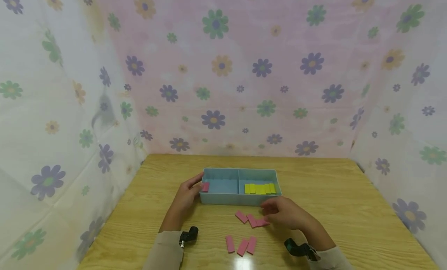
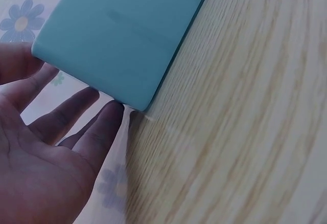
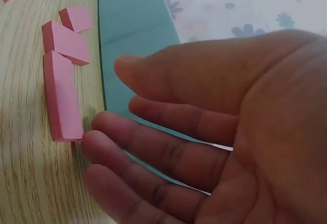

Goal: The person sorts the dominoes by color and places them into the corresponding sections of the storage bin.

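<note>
A light blue two-compartment box (image 1: 227,199) stands on the table. My left hand (image 1: 184,200) rests at its left end, fingertips touching the end wall and thumb by the top corner. One pink block (image 1: 206,187) lies in the left compartment, and a row of yellow blocks (image 1: 260,189) sits in the right one. In front of the box, my right hand (image 1: 288,213) has its fingers loosely bent and parted from the thumb, holding nothing. Its fingertips are beside the nearest pink block (image 3: 65,98), in a line of three; in the right wrist view I cannot tell whether they touch it.
Nearer to me on the wooden table (image 1: 122,239) lie three more pink blocks (image 1: 229,244). Flowered cloth (image 1: 244,103) hangs behind the table and along both sides. A black wrist camera is on each forearm.
</note>
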A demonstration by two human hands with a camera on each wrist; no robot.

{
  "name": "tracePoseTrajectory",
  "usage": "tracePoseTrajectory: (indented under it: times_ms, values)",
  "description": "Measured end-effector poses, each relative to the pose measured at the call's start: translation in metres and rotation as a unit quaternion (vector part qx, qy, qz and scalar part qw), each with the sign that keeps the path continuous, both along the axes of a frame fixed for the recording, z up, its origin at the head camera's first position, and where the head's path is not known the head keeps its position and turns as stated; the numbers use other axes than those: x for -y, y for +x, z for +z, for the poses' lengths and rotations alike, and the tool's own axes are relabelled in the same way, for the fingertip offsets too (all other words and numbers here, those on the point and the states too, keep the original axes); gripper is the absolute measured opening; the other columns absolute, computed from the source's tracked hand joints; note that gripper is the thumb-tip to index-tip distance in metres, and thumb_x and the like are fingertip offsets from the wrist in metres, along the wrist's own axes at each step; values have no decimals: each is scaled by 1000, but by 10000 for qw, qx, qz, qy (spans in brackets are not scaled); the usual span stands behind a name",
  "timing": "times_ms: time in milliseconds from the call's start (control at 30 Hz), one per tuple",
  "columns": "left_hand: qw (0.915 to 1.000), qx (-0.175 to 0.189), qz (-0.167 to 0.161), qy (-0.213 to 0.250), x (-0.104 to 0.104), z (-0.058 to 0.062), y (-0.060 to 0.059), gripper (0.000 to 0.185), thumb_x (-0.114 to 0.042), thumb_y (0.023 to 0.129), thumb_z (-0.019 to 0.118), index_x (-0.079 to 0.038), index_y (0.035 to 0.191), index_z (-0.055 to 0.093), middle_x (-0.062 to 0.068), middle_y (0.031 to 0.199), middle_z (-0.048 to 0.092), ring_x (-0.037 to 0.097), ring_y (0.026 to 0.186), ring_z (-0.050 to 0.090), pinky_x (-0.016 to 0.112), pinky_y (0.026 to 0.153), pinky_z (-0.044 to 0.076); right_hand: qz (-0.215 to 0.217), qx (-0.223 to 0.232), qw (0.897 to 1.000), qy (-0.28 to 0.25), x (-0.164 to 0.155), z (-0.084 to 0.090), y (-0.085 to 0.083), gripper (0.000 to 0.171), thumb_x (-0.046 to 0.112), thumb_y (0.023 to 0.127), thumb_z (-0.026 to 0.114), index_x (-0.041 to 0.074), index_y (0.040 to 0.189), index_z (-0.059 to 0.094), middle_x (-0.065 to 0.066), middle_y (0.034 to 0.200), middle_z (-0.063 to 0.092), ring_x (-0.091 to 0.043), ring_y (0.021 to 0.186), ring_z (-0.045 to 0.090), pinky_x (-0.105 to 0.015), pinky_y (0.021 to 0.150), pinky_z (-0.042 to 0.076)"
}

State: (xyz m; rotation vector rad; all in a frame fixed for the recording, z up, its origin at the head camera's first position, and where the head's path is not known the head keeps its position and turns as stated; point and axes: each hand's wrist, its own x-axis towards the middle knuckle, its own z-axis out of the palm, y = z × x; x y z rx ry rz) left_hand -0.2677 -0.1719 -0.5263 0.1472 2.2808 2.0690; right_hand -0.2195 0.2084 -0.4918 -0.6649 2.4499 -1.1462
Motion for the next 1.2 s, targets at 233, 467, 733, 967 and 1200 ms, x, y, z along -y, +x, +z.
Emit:
tracePoseTrajectory:
  times_ms: [233,467,733,967,1200]
  values:
    - [10000,3,-15,67,-1,-2,0,47,-11,107,55,-17,154,52,5,162,44,26,153,36,51,121,36,208,222,9995,15,2,1,5,34,11,95,71,-3,126,70,-7,104,73,-21,92,66,-29,73,56]
    - [10000,9,-35,25,-2,-3,0,48,-11,106,55,-17,154,52,4,162,45,27,154,34,52,122,34,185,282,9992,201,7,-3,8,26,14,89,79,4,113,75,-2,88,71,-17,77,61,-28,64,51]
    - [9999,-105,16,-84,1,-1,0,47,-12,106,55,-17,153,53,4,163,44,27,153,35,52,121,36,39,227,9994,271,19,-8,9,25,15,80,88,8,101,77,0,82,68,-18,77,61,-31,65,51]
    - [10000,-50,3,-29,3,-4,0,47,-11,106,56,-15,153,53,3,163,44,26,153,36,51,121,36,-57,-13,9985,541,24,-6,14,22,14,78,90,10,95,76,1,83,69,-19,78,61,-34,67,53]
    - [9999,-96,-63,78,1,-3,-3,47,-11,106,55,-13,153,52,5,162,45,27,152,38,51,121,37,-262,-96,9971,715,21,-6,12,21,13,78,90,11,93,76,2,82,69,-17,78,63,-35,68,54]
